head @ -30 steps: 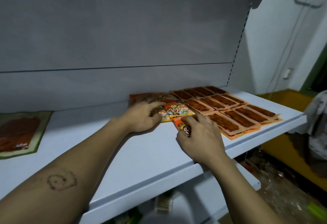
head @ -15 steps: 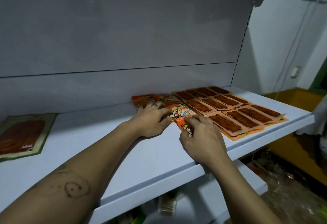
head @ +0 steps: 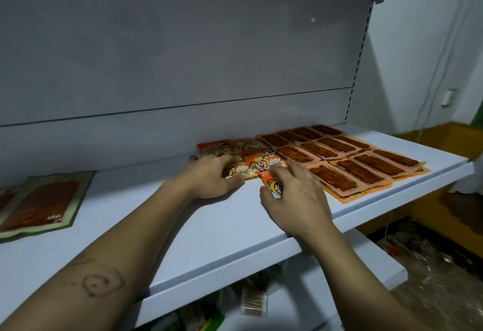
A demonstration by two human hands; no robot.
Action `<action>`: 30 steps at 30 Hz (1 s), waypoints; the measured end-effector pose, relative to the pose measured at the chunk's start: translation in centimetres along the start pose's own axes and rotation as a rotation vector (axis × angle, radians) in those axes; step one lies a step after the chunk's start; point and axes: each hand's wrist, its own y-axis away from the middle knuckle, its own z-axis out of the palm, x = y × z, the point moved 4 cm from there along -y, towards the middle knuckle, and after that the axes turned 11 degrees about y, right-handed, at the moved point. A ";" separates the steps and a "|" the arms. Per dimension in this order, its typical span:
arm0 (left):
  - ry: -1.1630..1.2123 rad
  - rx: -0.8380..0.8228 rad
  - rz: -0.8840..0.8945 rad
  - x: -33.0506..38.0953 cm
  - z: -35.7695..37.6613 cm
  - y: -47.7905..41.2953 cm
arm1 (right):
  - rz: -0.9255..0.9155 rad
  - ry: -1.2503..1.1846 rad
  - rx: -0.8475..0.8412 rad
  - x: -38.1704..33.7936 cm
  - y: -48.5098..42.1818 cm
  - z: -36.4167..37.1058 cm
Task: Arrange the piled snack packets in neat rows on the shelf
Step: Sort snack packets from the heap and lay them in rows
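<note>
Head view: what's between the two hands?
Head view: overlapping orange cartoon-face snack packets sit between left hand and right hand; nearer, bare white shelf.

Grey back panel (head: pixel 183 56), one horizontal seam running across it. Slotted upright (head: pixel 360 51) at its right edge. Beyond it a pale wall (head: pixel 407 56) with a small white switch box (head: pixel 449 98) and a yellow band (head: pixel 444 137) low down. Lower shelf (head: pixel 352 260) beneath, with blurred floor clutter (head: pixel 431 265) to its right.

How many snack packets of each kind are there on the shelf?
Cartoon-face packets: 5 in view, some partly covered
Orange packets with brown strips: 12 showing on top
Green-edged packets: 2, one cut off at the picture's edge
Total: 19
</note>
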 end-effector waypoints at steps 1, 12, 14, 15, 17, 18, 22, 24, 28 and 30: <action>0.009 -0.006 -0.022 0.1 -0.3 0.4 | -0.002 -0.026 0.003 0.0 0.1 -0.2; -0.202 0.149 -0.250 -8.3 -8.4 12.9 | -0.431 0.054 -0.100 -13.0 -2.5 -2.4; -0.217 0.196 -0.295 -10.2 -10.3 16.0 | -0.502 0.039 -0.136 -18.3 -3.0 -2.4; -0.211 0.219 -0.319 -11.3 -11.2 17.7 | -0.535 0.027 -0.154 -21.0 -3.0 -2.5; -0.199 0.277 -0.359 -13.6 -13.0 21.6 | -0.606 0.004 -0.177 -26.5 -2.4 -2.6; -0.201 0.307 -0.381 -14.9 -13.9 23.7 | -0.642 -0.005 -0.186 -29.2 -1.8 -2.7; -0.178 0.386 -0.517 -20.6 -17.5 33.7 | -0.786 -0.039 -0.240 -40.2 1.9 -2.9; -0.164 0.420 -0.593 -23.5 -19.1 39.5 | -0.862 -0.047 -0.253 -46.1 4.4 -3.1; -0.181 0.500 -0.752 -28.3 -22.1 50.7 | -1.013 -0.077 -0.243 -57.4 10.8 -4.0; -0.206 0.532 -0.819 -30.1 -23.5 56.0 | -1.081 -0.109 -0.241 -62.4 14.1 -4.5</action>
